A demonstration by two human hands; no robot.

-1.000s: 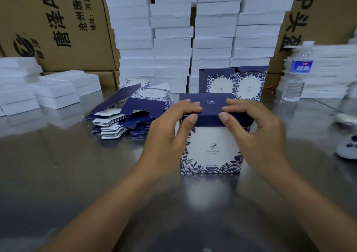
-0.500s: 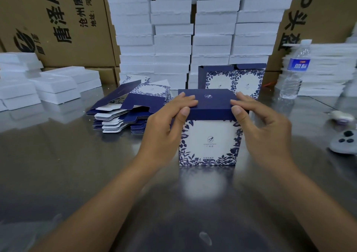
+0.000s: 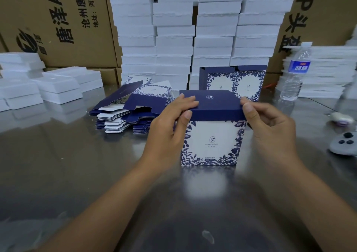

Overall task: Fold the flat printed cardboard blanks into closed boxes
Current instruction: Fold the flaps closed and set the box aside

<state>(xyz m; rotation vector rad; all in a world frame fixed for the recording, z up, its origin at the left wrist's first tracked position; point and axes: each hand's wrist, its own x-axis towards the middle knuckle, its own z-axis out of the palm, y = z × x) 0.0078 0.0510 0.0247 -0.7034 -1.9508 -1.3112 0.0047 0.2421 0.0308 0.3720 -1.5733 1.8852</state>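
Note:
A blue-and-white floral printed box [image 3: 211, 141] stands upright on the metal table [image 3: 58, 164], its dark blue lid flap [image 3: 210, 102] lying flat on top. My left hand [image 3: 170, 128] grips the box's top left corner, fingers on the lid and thumb down the front edge. At the top right corner, my right hand [image 3: 270, 122] pinches the lid edge. A pile of flat printed blanks [image 3: 131, 108] lies to the left behind the box. Another folded box [image 3: 233, 81] stands behind it.
Tall stacks of white foam trays [image 3: 193, 29] rise at the back, with lower ones at the left [image 3: 48, 83] and right. Brown cartons stand behind. A water bottle [image 3: 295, 73] and a grey controller [image 3: 343, 145] sit on the right.
The lid flap has come down flat onto the box. Both hands slid outward from the lid's front middle to its corners.

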